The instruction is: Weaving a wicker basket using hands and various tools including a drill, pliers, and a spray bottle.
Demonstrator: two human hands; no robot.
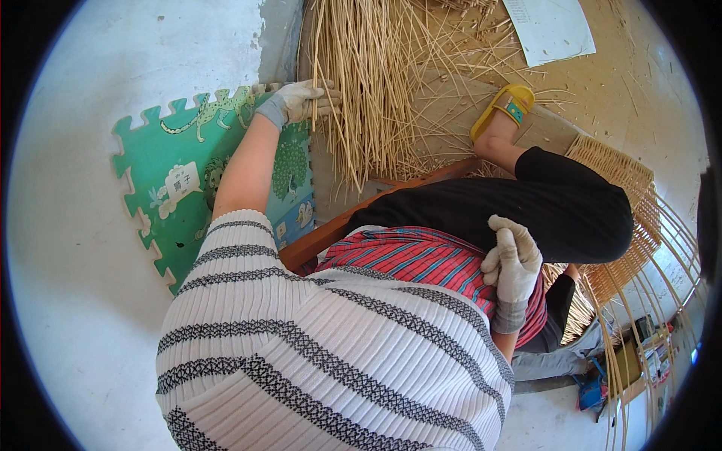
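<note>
At the left edge of a large bundle of pale wicker rods (368, 98), my left hand (299, 101), in a whitish glove with a grey cuff, has its fingers around a thin rod. That rod runs up across the fingers, and its thumb side is partly hidden. My right hand (519, 270), gloved the same way, hovers over the red checked cloth (421, 259) on my lap. Its fingers are loosely bent and apart, with nothing seen between them.
Under my left arm lies a green puzzle foam mat (169, 218) with animal pictures. A wooden bar (320, 239) runs beside my lap. My yellow slipper (489, 113) stands near scattered rods. At right is a partly woven wicker piece (613, 169) with long loose rods; a white sheet (553, 30) lies far right.
</note>
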